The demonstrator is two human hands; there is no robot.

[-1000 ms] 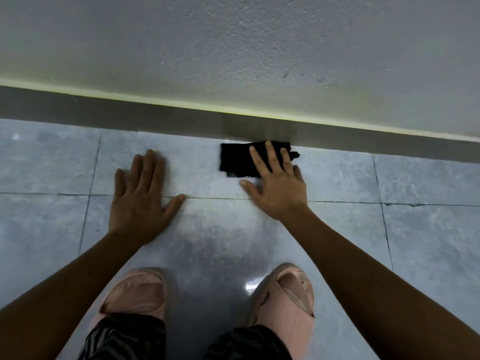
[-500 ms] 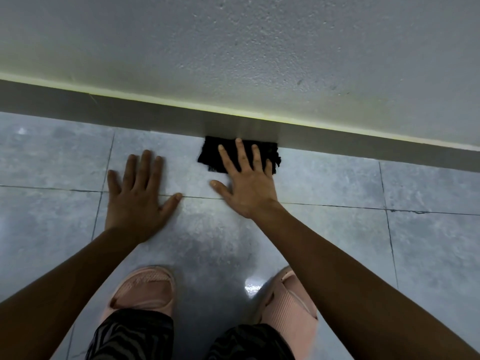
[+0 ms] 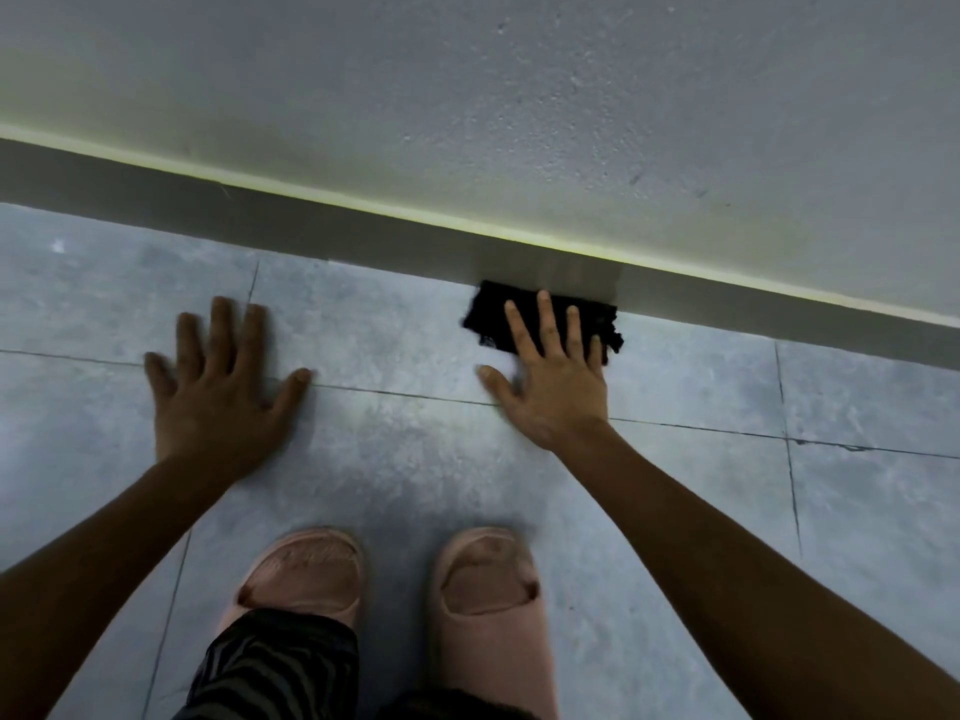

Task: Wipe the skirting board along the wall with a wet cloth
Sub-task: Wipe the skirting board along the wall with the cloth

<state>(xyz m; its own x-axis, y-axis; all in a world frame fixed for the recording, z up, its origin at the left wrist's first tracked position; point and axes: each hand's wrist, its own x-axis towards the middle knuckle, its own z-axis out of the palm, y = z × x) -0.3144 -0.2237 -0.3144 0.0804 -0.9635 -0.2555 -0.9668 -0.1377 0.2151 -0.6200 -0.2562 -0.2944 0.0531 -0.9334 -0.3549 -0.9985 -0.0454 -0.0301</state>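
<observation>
A grey skirting board [image 3: 311, 226] runs along the foot of the wall, from the left edge down to the right. A black cloth [image 3: 491, 317] lies on the floor tile with its far edge against the board. My right hand [image 3: 553, 387] presses flat on the cloth with fingers spread and covers its right half. My left hand [image 3: 218, 402] lies flat on the floor tile to the left, fingers apart, holding nothing. The stretch of board just above the cloth looks darker.
The textured white wall [image 3: 519, 96] rises above the board. Grey floor tiles [image 3: 857, 397] with thin grout lines spread on both sides. My feet in pink slippers [image 3: 306, 574] stand close behind my hands.
My right hand slid the cloth left along the board, then back to the right. My left hand shifted left across a grout line.
</observation>
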